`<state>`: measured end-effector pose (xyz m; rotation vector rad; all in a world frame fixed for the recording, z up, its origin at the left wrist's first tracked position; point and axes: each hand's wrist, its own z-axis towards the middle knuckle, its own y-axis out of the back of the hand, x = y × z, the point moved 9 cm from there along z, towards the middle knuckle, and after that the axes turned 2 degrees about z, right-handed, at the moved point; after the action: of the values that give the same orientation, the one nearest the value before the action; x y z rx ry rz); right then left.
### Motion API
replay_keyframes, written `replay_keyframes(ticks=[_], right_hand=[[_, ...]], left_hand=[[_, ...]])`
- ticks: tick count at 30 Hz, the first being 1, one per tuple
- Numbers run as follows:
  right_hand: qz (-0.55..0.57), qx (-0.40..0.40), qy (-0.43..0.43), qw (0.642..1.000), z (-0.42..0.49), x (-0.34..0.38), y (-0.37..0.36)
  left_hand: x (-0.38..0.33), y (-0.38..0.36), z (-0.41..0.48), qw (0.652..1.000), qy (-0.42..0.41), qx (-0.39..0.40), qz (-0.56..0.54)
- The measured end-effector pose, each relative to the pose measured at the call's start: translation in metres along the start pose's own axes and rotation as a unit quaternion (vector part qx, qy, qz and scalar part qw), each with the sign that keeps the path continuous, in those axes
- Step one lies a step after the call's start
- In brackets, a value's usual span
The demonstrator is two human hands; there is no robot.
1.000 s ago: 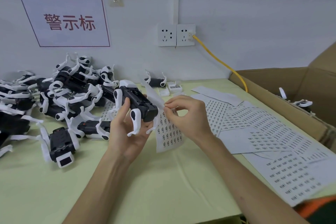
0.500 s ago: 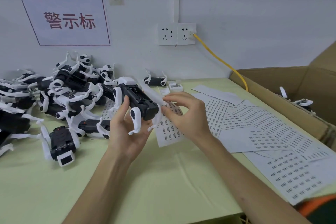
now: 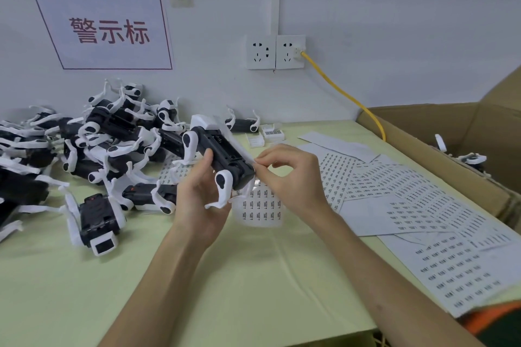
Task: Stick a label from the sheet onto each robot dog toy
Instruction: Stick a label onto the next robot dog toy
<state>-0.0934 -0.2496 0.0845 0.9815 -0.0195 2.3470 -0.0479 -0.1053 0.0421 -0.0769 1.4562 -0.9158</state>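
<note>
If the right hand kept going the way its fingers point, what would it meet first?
The right hand points left at the toy held by the left hand; its fingers look already at the toy's rear end.

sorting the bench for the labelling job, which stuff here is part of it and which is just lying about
Part of the job:
- robot dog toy, gripped by the left hand
- right hand, fingertips at the toy's end
- label sheet
- pile of toys
- spare label sheets

Lying about:
- cardboard box
- yellow cable
- wall sign
- sockets
</note>
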Motion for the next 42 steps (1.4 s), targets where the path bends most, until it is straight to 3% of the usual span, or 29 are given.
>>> replay_keyframes(ticks=[5, 12, 21, 29, 32, 42], right_hand=[[0.014, 0.028, -0.014, 0.999, -0.001, -0.003, -0.005], [0.086, 0.067, -0.126, 0.986, -0.002, -0.018, -0.011], [0.138, 0.118, -0.163, 0.970, -0.001, -0.022, -0.019], [0.107, 0.142, -0.207, 0.962, -0.005, -0.031, -0.021], [0.089, 0.134, -0.205, 0.965, -0.005, -0.032, -0.019], [0.076, 0.133, -0.181, 0.972, -0.003, -0.029, -0.019]], left_hand=[[0.000, -0.002, -0.001, 1.000, 0.008, -0.021, -0.005], [-0.001, -0.001, 0.001, 1.000, -0.003, -0.002, -0.002], [0.006, 0.013, 0.004, 1.000, 0.023, -0.017, -0.012], [0.019, 0.018, 0.006, 0.995, 0.071, -0.027, -0.059], [0.023, 0.025, 0.006, 0.994, 0.074, -0.056, -0.062], [0.026, 0.027, 0.008, 0.993, 0.084, -0.049, -0.070]])
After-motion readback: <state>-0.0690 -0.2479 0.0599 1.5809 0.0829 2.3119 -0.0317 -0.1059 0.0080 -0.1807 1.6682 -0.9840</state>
